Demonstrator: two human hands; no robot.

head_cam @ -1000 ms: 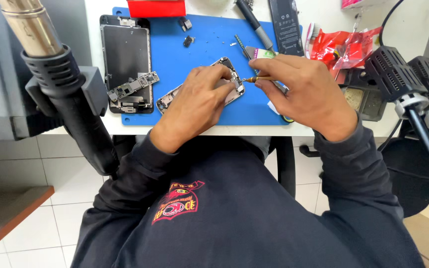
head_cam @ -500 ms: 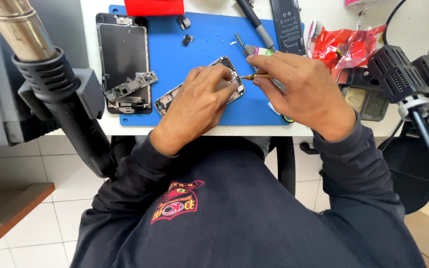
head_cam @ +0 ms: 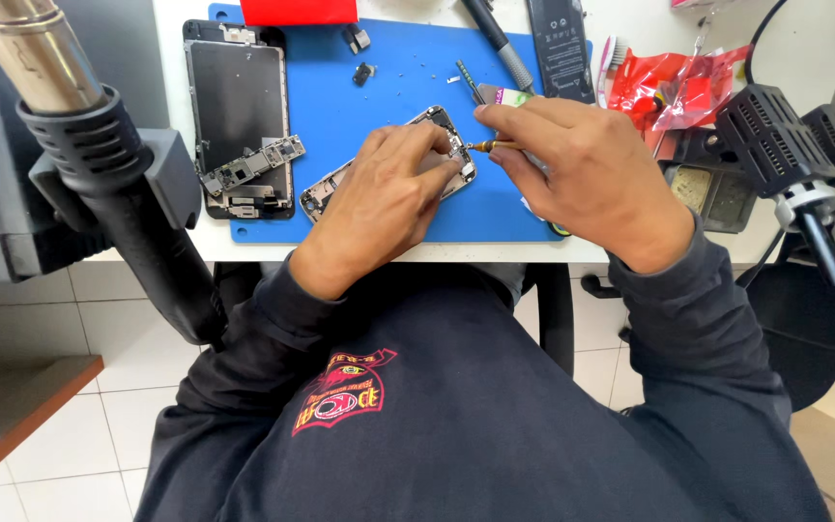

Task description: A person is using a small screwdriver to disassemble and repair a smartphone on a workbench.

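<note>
Our right hand (head_cam: 596,184) has its grip pressed together on a small screwdriver (head_cam: 487,146), thumb and forefinger pinching the slim brass-coloured shaft so that it lies nearly level, its tip pointing away from the grip toward the top end of the opened phone frame (head_cam: 442,145). Our left hand (head_cam: 388,198) lies flat over that frame, fingers bent and resting on it, the fingertips (head_cam: 446,164) meeting the frame just short of the screwdriver tip; this grip is neither spread wide nor pinching, only pressing down, and it hides most of the frame, of which we see the upper corner ahead of the grip and the lower end poking out beside the wrist. The frame lies tilted on a blue work mat (head_cam: 398,77) that covers the white surface (head_cam: 804,29). Beyond the left grip, well apart from it, a detached phone screen (head_cam: 234,106) lies face down with a small circuit board (head_cam: 248,166) resting across its lower part. Past the right grip we see a dark pen-like tool (head_cam: 495,39), a black flat battery (head_cam: 561,43) and red crumpled packaging (head_cam: 674,82). Tiny screws (head_cam: 416,70) and a few small dark parts (head_cam: 363,72) are scattered on the mat, farther off from both grips.
</note>
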